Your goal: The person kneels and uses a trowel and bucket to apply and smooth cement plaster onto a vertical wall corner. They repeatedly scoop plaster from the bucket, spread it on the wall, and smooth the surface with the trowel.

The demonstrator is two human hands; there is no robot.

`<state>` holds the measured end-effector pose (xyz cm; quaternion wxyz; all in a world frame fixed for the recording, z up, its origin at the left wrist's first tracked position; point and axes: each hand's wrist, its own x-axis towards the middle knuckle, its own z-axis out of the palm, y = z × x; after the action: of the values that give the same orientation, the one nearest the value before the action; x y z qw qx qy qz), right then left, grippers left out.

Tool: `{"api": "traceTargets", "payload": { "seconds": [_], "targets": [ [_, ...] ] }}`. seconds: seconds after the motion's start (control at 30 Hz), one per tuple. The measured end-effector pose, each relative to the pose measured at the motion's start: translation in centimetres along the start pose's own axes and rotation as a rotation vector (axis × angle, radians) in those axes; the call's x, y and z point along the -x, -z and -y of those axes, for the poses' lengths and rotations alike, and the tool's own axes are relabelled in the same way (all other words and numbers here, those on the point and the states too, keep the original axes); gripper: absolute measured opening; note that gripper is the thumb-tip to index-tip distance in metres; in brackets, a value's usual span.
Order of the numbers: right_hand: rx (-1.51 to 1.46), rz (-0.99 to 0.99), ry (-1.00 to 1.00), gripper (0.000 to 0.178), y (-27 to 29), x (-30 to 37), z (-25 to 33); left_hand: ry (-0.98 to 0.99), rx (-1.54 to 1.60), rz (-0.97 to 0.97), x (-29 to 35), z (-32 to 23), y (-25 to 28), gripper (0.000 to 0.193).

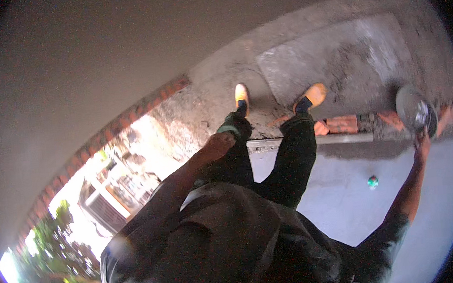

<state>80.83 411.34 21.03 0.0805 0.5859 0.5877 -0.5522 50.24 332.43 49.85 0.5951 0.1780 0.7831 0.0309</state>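
Note:
My right hand (423, 139), at the end of the stretched right arm, grips the near rim of a round, dark grey shallow pan (413, 104). The pan is tilted over the floor at the far right, with a pale shine inside it. My left hand (219, 145) is in front of my left knee, by a greenish edge (227, 128) that looks like a rolled trouser cuff. Its fingers look curled in; what they hold, if anything, is hidden. My feet are in yellow shoes (315, 95) on a rough grey surface (265, 92).
A smooth grey wall (95, 61) curves across the top left, edged by red brick (147, 100). Orange bricks (342, 125) lie along a ledge by my right foot. Below is a pale surface with a small green object (373, 182). A bright opening at left shows leaves (53, 259).

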Motion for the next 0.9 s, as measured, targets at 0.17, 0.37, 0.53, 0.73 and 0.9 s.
{"api": "traceTargets", "payload": {
  "seconds": [0.17,0.37,0.53,0.73,0.9],
  "targets": [
    [-0.309,-0.263,-0.235,0.06,-4.1,10.6,8.7,-0.059,0.158,-0.291,3.7,0.9,-1.3,0.031],
    [-0.46,0.123,-0.033,0.052,-9.8,20.1,14.6,0.192,0.195,-0.305,10.8,2.1,0.8,0.03],
    [-0.758,0.637,-0.106,0.041,-14.9,24.1,16.8,0.16,0.326,-0.508,15.7,9.1,-1.8,0.039],
    [-0.548,0.16,-0.205,0.06,-23.0,33.9,23.2,0.363,0.684,-0.649,19.1,18.4,-10.1,0.04],
    [-0.299,0.015,-0.111,0.062,-28.5,39.1,27.2,0.356,0.717,-0.758,20.4,27.2,-19.1,0.042]
  ]
}}
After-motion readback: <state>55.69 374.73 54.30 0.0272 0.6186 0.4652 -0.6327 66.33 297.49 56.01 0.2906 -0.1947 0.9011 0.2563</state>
